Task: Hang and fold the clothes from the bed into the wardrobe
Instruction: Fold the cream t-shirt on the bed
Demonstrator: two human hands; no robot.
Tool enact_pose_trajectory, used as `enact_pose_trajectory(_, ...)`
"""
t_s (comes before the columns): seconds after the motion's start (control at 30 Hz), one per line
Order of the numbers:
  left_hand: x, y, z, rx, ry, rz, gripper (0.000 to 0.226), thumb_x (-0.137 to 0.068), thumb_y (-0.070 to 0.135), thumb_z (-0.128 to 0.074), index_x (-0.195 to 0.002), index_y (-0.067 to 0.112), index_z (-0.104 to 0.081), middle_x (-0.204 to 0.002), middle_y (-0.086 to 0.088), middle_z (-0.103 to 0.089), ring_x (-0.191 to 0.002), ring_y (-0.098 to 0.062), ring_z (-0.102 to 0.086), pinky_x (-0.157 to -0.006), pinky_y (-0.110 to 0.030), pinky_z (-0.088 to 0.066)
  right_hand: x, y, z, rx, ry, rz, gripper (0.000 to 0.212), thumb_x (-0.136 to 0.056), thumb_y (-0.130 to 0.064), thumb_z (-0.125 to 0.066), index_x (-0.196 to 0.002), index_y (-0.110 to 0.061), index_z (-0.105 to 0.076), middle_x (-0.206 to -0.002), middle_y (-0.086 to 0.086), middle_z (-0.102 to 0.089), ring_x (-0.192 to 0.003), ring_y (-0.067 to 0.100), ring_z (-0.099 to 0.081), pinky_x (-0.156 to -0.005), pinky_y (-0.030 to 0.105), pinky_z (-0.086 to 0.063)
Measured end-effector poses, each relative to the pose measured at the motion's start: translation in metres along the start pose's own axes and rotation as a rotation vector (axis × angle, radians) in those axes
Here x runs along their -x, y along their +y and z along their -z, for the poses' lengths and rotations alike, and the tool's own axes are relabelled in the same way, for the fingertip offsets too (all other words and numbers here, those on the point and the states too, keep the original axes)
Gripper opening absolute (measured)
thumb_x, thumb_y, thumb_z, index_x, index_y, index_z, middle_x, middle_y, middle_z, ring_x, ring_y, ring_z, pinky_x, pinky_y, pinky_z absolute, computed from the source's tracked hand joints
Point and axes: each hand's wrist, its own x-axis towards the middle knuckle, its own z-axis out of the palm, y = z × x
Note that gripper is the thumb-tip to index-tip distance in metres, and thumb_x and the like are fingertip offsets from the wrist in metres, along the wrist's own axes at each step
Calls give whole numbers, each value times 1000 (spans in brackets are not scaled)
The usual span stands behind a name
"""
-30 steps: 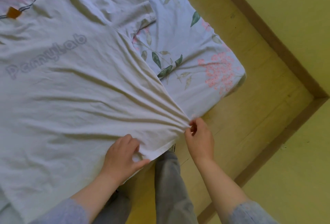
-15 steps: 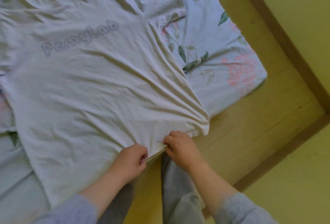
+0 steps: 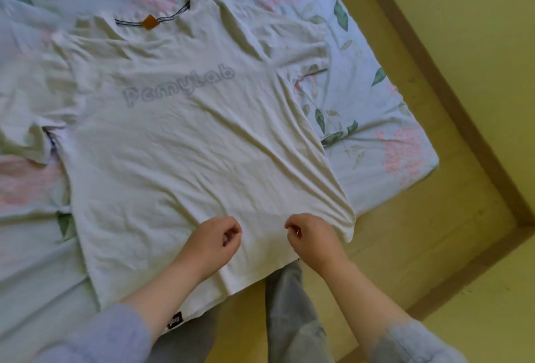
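Observation:
A white T-shirt (image 3: 185, 142) with pale grey lettering lies spread flat, front up, on the bed (image 3: 376, 119). Its collar points away from me and its hem hangs over the near edge. My left hand (image 3: 212, 244) hovers over the lower part of the shirt with curled fingers, and I see no cloth between them. My right hand (image 3: 312, 242) is beside it near the shirt's lower right corner, fingers also curled. Creases in the cloth run towards that corner. A small black label (image 3: 175, 320) sits at the hem by my left forearm.
The bed has a light blue sheet printed with pink flowers and green leaves. Its corner (image 3: 428, 165) is at the right, above a yellowish wooden floor (image 3: 405, 247) with a darker skirting strip (image 3: 463, 119). My grey trouser legs (image 3: 289, 313) stand against the bed edge.
Both hands have left the hem and moved up over the shirt, a little apart. The view has shifted, so the whole shirt shows, and it lies flatter.

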Motion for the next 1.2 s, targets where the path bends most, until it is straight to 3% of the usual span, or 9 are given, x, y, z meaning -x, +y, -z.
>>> enact_pose_trajectory(0.33, -46, 16, 71, 102, 217, -8, 10, -86, 14, -60, -81, 22, -64, -81, 8, -64, -74, -10, -60, -72, -30, -52, -76, -45, 59, -160, 188, -34, 19, -93, -16, -51, -97, -21, -69, -73, -14, -57, -62, 2, -51, -57, 18, -37)
enact_pose_trajectory(0.4, -66, 20, 73, 133, 271, 12, 12, -87, 14, -61, -80, 24, -64, -80, 9, -64, -73, -6, -60, -71, -29, -53, -103, -36, 75, -237, 223, -51, 17, -92, -15, -53, -93, -22, -68, -70, -12, -59, -62, 4, -53, -59, 21, -40)
enact_pose_trajectory(0.53, -114, 44, 68, 159, 313, 75, 10, -88, 16, -60, -84, 25, -64, -84, 9, -64, -76, -5, -61, -72, -25, -52, -159, -8, 121, -327, 305, -85, 16, -90, -13, -55, -91, -23, -68, -71, -15, -59, -68, 0, -55, -59, 13, -38)
enact_pose_trajectory(0.67, -170, 86, 70, 196, 367, 100, 9, -88, 14, -60, -87, 22, -66, -84, 8, -64, -77, -9, -61, -72, -24, -51, -211, 24, 174, -358, 273, -97, 20, -92, -14, -54, -104, -14, -70, -80, -7, -63, -75, 11, -58, -64, 21, -41)
enact_pose_trajectory(0.83, -238, 126, 78, 180, 435, 104, 9, -88, 12, -58, -90, 17, -66, -87, 4, -64, -79, -12, -60, -77, -30, -51, -268, 53, 223, -369, 222, -75, 22, -95, -18, -51, -112, -15, -65, -82, -9, -63, -69, 7, -57, -54, 18, -41)
enact_pose_trajectory(1.0, -281, 136, 86, 149, 431, 93, 10, -89, 16, -57, -97, 21, -61, -101, 6, -57, -84, -7, -61, -82, -32, -54, -317, 62, 242, -407, 244, -123, 33, -96, -23, -50, -125, -13, -60, -112, -1, -63, -93, 14, -56, -76, 27, -42)
enact_pose_trajectory(1.07, -298, 136, 95, 124, 435, 85, 13, -89, 17, -57, -101, 21, -60, -104, 7, -54, -85, -7, -61, -82, -34, -54, -339, 60, 247, -456, 256, -163, 36, -96, -25, -49, -128, -12, -57, -111, -3, -59, -95, 14, -53, -77, 28, -40)
enact_pose_trajectory(1.13, -316, 137, 105, 75, 442, 69, 15, -89, 19, -59, -104, 20, -59, -106, 6, -54, -86, -8, -60, -81, -33, -53, -360, 58, 251, -479, 241, -222, 34, -96, -27, -47, -123, -9, -58, -104, -1, -58, -93, 18, -53, -76, 29, -40)
enact_pose_trajectory(1.2, -340, 141, 117, -5, 442, 51, 18, -90, 22, -60, -108, 18, -60, -109, 5, -54, -90, -10, -59, -81, -29, -49, -378, 58, 253, -472, 209, -276, 28, -97, -30, -46, -100, -6, -60, -91, 5, -60, -87, 25, -55, -70, 30, -41)
